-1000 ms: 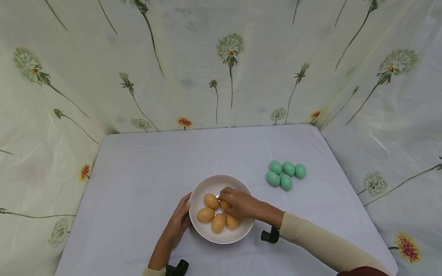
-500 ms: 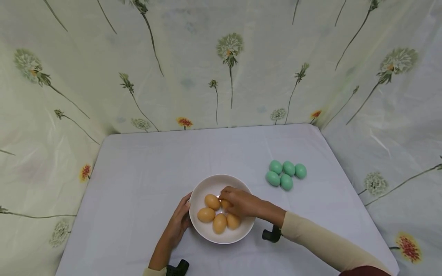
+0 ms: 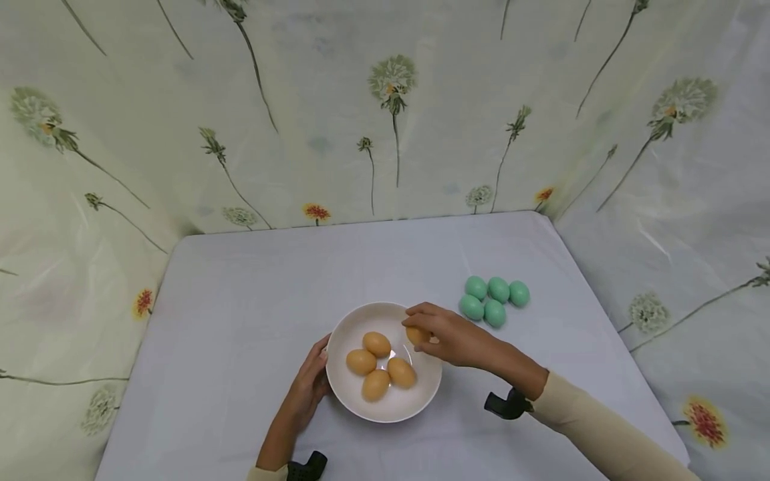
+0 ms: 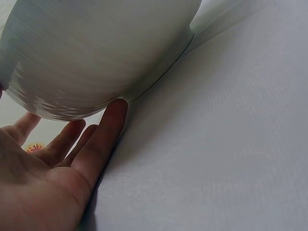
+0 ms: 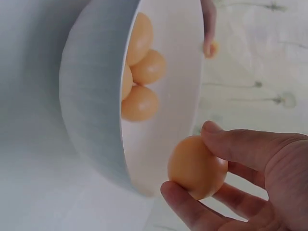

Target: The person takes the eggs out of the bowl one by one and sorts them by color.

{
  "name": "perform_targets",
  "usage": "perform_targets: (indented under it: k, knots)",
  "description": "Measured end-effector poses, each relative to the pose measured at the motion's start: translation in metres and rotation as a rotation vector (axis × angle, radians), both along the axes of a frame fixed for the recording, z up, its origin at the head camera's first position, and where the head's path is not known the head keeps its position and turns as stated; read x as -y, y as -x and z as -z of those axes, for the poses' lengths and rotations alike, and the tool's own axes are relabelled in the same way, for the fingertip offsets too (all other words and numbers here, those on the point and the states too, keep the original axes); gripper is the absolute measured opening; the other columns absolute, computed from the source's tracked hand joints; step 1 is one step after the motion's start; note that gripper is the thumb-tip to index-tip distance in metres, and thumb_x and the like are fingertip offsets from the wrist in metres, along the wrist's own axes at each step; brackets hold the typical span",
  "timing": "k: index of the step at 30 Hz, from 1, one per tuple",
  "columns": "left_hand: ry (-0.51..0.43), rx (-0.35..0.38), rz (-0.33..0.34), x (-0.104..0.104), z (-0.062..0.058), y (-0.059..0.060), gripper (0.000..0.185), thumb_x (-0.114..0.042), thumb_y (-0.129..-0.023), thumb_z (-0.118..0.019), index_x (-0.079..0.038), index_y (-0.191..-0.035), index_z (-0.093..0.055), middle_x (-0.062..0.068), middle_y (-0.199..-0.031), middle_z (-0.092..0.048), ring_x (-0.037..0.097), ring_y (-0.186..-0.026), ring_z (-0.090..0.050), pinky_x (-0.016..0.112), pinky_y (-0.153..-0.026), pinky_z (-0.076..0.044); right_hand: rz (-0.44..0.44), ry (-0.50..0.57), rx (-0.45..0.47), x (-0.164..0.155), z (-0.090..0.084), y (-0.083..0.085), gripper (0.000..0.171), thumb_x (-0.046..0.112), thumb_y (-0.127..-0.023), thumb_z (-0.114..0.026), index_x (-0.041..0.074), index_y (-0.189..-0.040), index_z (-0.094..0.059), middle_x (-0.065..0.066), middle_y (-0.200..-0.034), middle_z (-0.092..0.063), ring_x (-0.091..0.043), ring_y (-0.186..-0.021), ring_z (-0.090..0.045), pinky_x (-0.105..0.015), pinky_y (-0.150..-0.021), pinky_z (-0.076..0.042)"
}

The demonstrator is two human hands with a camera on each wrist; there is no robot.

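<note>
A white bowl point(image 3: 385, 411) stands near the front of the table with several orange-brown eggs point(image 3: 375, 385) inside. My right hand point(image 3: 460, 337) pinches another brown egg point(image 5: 196, 166) between thumb and fingers, above the bowl's right rim. In the right wrist view this egg is apart from the others. Against the bowl's left outer side rests my left hand point(image 3: 308, 382). Its fingers point(image 4: 103, 142) are fairly straight and touch the curved wall low down in the left wrist view.
Several green eggs point(image 3: 494, 312) lie in a cluster on the white-covered table point(image 3: 252, 287), to the right and behind the bowl. A flower-printed curtain point(image 3: 337, 133) surrounds the table's back and sides.
My right hand, earlier down among the eggs, has lifted one brown egg and moved right to the bowl's rim. The remaining eggs have shifted slightly. My left hand has stayed at the bowl.
</note>
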State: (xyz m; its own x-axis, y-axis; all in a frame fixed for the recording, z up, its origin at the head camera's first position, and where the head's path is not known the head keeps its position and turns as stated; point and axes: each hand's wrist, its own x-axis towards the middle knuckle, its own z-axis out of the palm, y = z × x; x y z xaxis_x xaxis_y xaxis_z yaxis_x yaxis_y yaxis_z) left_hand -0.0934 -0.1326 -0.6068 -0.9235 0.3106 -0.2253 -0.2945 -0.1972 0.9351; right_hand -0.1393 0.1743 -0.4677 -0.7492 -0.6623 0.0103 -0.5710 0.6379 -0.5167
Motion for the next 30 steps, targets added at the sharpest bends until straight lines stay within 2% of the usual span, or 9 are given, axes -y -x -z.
perform_targets:
  k: [4,6,11,15,21,30]
  knots:
    - [0.003,-0.001,0.003,0.000,-0.001,0.000,0.050,-0.041,-0.106,-0.038,-0.027,-0.154,-0.033,0.009,-0.161,-0.031,0.036,-0.137,-0.043,0.040,-0.094,-0.050,0.051,0.010,-0.002,-0.017,-0.008,-0.005,0.042,0.010,-0.089,-0.075,0.003,-0.128,-0.064,-0.016,-0.138,-0.056,-0.021,-0.102,-0.068,-0.027,-0.080,-0.057]
    - [0.005,-0.001,0.002,-0.001,-0.001,0.000,0.050,-0.041,-0.106,-0.037,-0.028,-0.154,-0.033,0.009,-0.161,-0.031,0.037,-0.138,-0.042,0.040,-0.094,-0.050,0.081,0.007,-0.016,-0.026,-0.011,-0.008,0.042,0.010,-0.088,-0.075,0.002,-0.128,-0.064,-0.015,-0.138,-0.056,-0.022,-0.104,-0.068,-0.025,-0.080,-0.057]
    - [0.006,-0.006,0.003,-0.001,-0.002,0.001,0.050,-0.042,-0.106,-0.037,-0.028,-0.154,-0.033,0.009,-0.162,-0.030,0.037,-0.139,-0.041,0.041,-0.094,-0.050,0.140,0.004,-0.066,-0.047,-0.012,-0.015,0.043,0.008,-0.085,-0.078,0.003,-0.126,-0.065,-0.015,-0.136,-0.058,-0.029,-0.114,-0.065,-0.029,-0.079,-0.058]
    - [0.006,-0.012,0.005,-0.001,-0.002,0.001,0.051,-0.042,-0.106,-0.037,-0.027,-0.155,-0.032,0.009,-0.162,-0.030,0.038,-0.138,-0.042,0.039,-0.093,-0.050,0.162,0.019,-0.068,-0.062,-0.007,-0.020,0.042,0.006,-0.084,-0.079,0.002,-0.124,-0.066,-0.017,-0.134,-0.059,-0.032,-0.114,-0.064,-0.030,-0.077,-0.059]
    - [0.002,-0.013,0.008,0.000,-0.003,0.001,0.051,-0.042,-0.107,-0.036,-0.027,-0.155,-0.031,0.009,-0.161,-0.030,0.037,-0.137,-0.043,0.040,-0.093,-0.050,0.189,0.029,-0.044,-0.080,0.007,-0.029,0.040,0.004,-0.083,-0.079,0.002,-0.121,-0.067,-0.019,-0.131,-0.061,-0.033,-0.111,-0.065,-0.028,-0.075,-0.059]
    - [0.007,-0.010,0.012,-0.001,-0.002,-0.001,0.052,-0.042,-0.107,-0.036,-0.026,-0.156,-0.029,0.010,-0.163,-0.028,0.039,-0.140,-0.040,0.039,-0.095,-0.049,0.172,0.034,0.009,-0.097,0.047,-0.039,0.042,0.003,-0.083,-0.078,-0.002,-0.123,-0.065,-0.022,-0.131,-0.059,-0.034,-0.113,-0.064,-0.028,-0.078,-0.058]
